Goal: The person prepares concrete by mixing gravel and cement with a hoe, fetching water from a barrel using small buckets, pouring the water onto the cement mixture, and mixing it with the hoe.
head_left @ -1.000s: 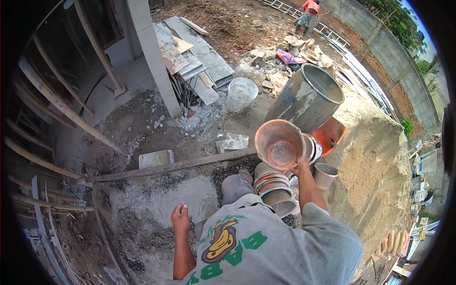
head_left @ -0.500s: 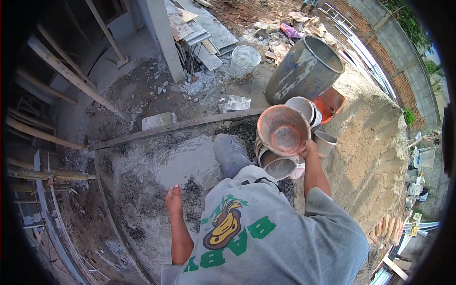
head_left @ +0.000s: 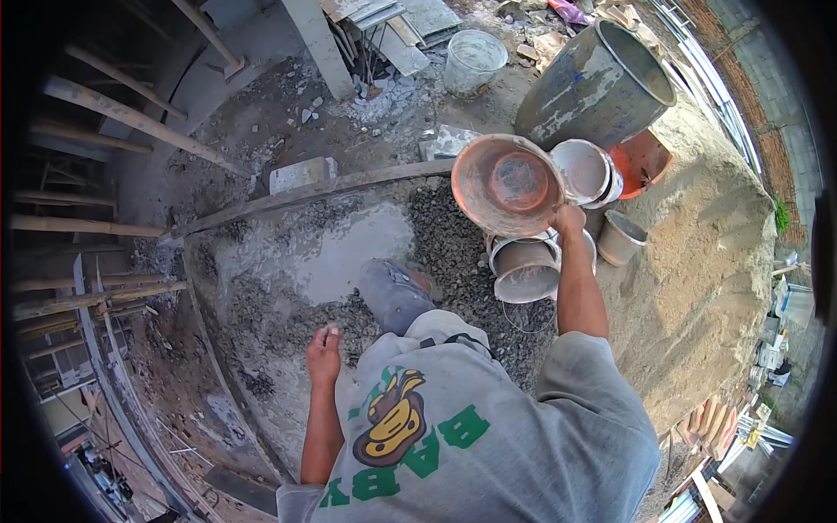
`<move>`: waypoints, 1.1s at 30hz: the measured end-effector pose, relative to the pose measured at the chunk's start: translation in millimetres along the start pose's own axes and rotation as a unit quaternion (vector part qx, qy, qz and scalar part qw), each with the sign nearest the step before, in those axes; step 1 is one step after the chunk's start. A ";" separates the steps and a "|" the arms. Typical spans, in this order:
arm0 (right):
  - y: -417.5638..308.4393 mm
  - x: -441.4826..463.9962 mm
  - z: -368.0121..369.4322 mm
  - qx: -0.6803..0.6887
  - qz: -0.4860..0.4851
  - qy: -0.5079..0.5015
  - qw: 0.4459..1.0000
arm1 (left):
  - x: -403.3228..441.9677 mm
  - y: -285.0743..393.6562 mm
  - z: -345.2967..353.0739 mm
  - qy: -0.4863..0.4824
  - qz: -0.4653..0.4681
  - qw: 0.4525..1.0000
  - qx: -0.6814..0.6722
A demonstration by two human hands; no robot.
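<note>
My right hand grips the rim of an orange-red bucket, whose open mouth faces up toward the camera. Below it lie stacked grey buckets, and beside it stands a white bucket. A small grey bucket rests on the sand to the right. My left hand hangs above the gravel with its fingers curled together; whether anything small is between them is too small to tell.
A tall drum stands behind the buckets, next to a sand pile. A plank borders the gravel and wet grey puddle. Wooden poles lean at the left. A white pail stands further back.
The orange-red bucket has moved left and up, away from the stacked buckets, held in my right hand. The view has shifted, and my knee has come lower in it.
</note>
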State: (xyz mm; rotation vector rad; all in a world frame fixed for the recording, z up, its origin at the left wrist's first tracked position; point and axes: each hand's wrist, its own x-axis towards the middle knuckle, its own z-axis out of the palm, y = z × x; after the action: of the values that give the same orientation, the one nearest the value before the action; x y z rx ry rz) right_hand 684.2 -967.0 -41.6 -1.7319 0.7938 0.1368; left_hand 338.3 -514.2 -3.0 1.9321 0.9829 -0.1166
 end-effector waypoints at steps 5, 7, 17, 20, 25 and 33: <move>0.1 43.1 49.5 -0.114 -0.011 -0.068 0.991 | -3.0 17.9 -9.8 0.002 -0.010 1.000 0.006; 7.7 69.3 71.9 -0.204 -0.088 -0.072 0.972 | -3.6 23.4 -11.1 0.011 0.007 1.000 0.022; 26.5 94.2 179.3 -0.405 -0.181 -0.077 0.893 | -16.3 10.9 -15.6 0.028 -0.075 0.996 0.034; 35.9 104.3 183.6 -0.451 -0.182 -0.113 0.866 | -15.6 1.8 -18.4 0.035 -0.104 0.994 0.014; 37.6 102.8 187.8 -0.550 -0.271 -0.089 0.785 | -8.0 -6.8 -22.4 0.048 -0.131 0.990 -0.005; 52.2 173.7 198.0 -0.743 -0.377 -0.173 0.526 | -15.5 -64.5 -33.1 0.073 -0.235 0.968 -0.042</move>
State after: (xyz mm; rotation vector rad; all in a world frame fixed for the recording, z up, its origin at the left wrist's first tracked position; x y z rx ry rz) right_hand 847.4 -870.7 -231.8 -3.2963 -0.8603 0.6800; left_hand 274.5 -482.0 -22.4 1.6163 1.5096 -0.2024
